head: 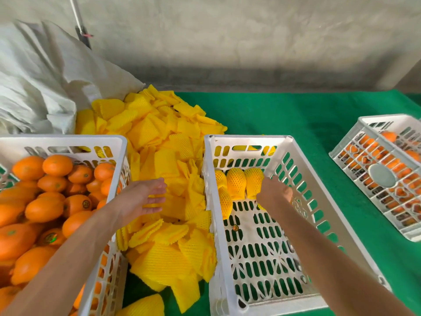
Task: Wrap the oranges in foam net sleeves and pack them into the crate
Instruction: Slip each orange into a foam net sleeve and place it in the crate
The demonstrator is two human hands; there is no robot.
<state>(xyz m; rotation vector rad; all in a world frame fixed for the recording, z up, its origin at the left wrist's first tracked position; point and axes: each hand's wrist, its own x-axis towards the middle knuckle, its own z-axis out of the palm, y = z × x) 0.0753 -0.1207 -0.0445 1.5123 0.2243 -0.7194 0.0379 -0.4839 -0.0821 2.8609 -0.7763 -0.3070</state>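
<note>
While the right hand [274,193] is down inside the packing crate [319,185], its fingers are curled at the far row of wrapped oranges [237,185] — whether they grip a fruit beneath the palm or have let go, I cannot tell; the knuckles hide it. A sliver of yellow shows under the wrist.

Left hand [145,199] hovers with fingers spread and relaxed, holding nothing, directly above the heap of foam net sleeves [164,165]. The sleeves lie just ahead of and under those fingertips, flat and jumbled, no common long axis. This hand is plainly the nearer one to both sleeves and loose fruit.

Containers:
- Packing crate, white slotted plastic: a few sleeved oranges along the far wall, one more toward the left wall; most of the floor bare, a small round sticker-like thing [235,228] on it.
- Supply crate [118,142] at left — piled high with bare oranges [45,201].
- Third crate [364,169] far right on the green cloth [284,115], tilted, oranges inside.

Judgement: packing is at an early stage; the next sleeve pick likely falls to the left hand.
</note>
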